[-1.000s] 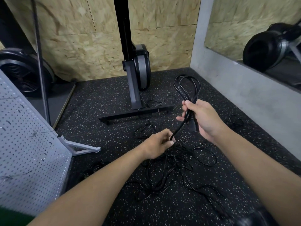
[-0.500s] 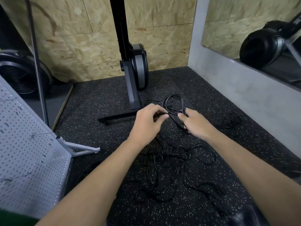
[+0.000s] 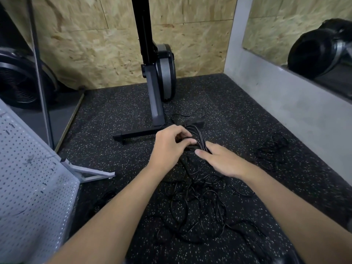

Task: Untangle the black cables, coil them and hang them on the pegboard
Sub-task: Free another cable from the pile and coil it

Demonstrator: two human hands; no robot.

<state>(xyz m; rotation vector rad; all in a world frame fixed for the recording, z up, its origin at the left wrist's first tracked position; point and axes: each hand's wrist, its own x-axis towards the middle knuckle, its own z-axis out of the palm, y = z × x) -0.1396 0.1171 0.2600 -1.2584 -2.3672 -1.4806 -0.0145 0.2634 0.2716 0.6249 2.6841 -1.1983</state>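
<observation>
A small black cable coil (image 3: pixel 197 135) lies low over the speckled floor between my two hands. My left hand (image 3: pixel 169 145) curls its fingers round the coil's left side. My right hand (image 3: pixel 221 161) grips the coil's near end, its fingers hidden under the hand. A tangle of thin black cables (image 3: pixel 198 202) spreads on the floor just below my hands. A second small cable bundle (image 3: pixel 272 151) lies to the right. The white pegboard (image 3: pixel 28 180) stands at the left edge on a metal foot.
A black machine stand (image 3: pixel 152 128) with a wheel rises right behind the coil. OSB wall panels close the back. A grey ledge (image 3: pixel 297 103) runs along the right. A fan (image 3: pixel 21 80) sits at the far left behind a pole.
My right hand brought the coil down from chest height to just above the floor. My left hand let go of the trailing cable and took hold of the coil.
</observation>
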